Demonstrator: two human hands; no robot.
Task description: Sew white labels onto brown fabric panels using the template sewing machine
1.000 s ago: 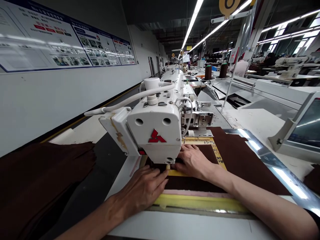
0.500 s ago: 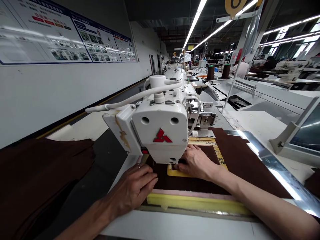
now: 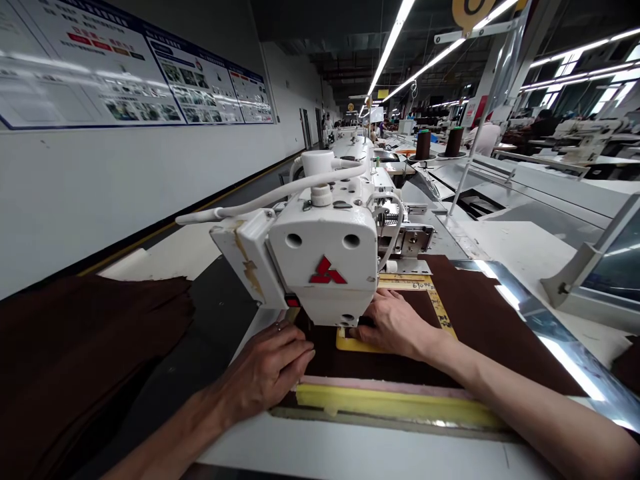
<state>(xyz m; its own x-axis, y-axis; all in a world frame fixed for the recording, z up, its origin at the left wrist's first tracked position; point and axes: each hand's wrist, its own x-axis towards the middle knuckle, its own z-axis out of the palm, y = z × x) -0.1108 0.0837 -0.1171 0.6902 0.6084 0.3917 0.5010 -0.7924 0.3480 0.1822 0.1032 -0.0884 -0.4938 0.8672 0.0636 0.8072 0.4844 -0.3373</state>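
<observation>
Dark brown fabric [image 3: 495,313] lies flat on the sewing machine bed, under the white machine head [image 3: 327,267]. At the fabric's left side is my left hand [image 3: 273,363], its fingers curled and pressed together on the cloth beside the head. My right hand [image 3: 395,323] rests on a yellow template frame [image 3: 357,345] on top of the fabric, thumb apart from the fingers. Some of its fingertips pass behind the machine head. The needle area is hidden by the head. A yellow strip [image 3: 390,405] runs along the front edge of the bed.
A stack of brown fabric pieces [image 3: 90,360] lies on the left. A clear-panelled stand [image 3: 595,260] rises at the right. Brown thread cones [image 3: 423,145] stand farther back. White hoses [image 3: 280,195] cross above the machine head, and a wall board [image 3: 165,73] hangs at left.
The view has shifted very slightly. My left hand has slid a little to the left relative to the machine head. My right hand stays in place on the template frame.
</observation>
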